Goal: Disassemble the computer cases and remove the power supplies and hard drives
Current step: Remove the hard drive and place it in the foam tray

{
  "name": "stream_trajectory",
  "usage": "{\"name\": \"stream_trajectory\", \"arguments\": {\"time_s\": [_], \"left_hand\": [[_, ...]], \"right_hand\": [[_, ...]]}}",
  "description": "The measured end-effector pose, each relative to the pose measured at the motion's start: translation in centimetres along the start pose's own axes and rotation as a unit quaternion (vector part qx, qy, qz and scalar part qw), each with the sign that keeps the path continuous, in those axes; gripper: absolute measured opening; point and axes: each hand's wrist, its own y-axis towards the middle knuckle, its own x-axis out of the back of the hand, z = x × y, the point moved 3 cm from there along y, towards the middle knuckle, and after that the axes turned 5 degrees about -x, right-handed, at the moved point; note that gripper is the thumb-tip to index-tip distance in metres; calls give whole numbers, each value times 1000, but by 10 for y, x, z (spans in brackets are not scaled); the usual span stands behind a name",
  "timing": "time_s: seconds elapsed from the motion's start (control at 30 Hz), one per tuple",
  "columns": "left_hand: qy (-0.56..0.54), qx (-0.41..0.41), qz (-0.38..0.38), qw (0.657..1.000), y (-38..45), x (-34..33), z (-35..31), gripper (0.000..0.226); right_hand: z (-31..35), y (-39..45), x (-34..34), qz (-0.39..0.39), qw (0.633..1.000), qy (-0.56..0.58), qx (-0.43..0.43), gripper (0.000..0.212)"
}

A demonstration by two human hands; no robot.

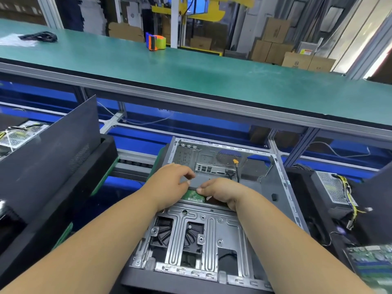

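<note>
Hands meet over the open computer case (212, 240), which lies on its side w/ the side panel off so you can reach straight down into it. Your left hand (172, 183) and right hand (220, 193) both hold the hard drive (196, 188), a flat grey block w/ its green circuit board showing at the near edge. It sits just above the metal drive bracket (197, 234), mid-case. Left fingers (186, 174) are curled over the drive's top far-left corner, thumb under the edge; right fingers pinch the near-right edge. Two-handed grip prob. makes sense: keeps the drive level as it comes off the bracket, no snagging.

An orange-tipped cable (235, 166) hangs nr the rear I/O plate; can't tell if it's attached to the drive, so check before pulling.

No PSU visible inside this case, so that part looks done here. Removed power supplies (334, 188) sit in the black bin to your right, another at far left (20, 134), likely sorted by type. Loose circuit board (373, 262) lies bottom right. The green worktop (191, 71) beyond carries a tape dispenser (156, 42).
</note>
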Motion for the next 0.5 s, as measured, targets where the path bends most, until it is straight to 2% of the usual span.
{"name": "stream_trajectory", "arguments": {"time_s": [0.07,0.2,0.33,0.5], "left_hand": [[5,5,-8,1000,0,0,2,29],[-18,36,-28,999,-2,2,2,38],[-6,24,-32,999,-4,4,0,48],[-43,11,-39,998,-7,6,2,53]], "right_hand": [[1,3,1,-14,1000,23,1,33],[1,7,4,-29,982,181,-46,29],[1,6,9,-52,973,217,-49,30],[10,4,15,-80,961,250,-87,34]]}}
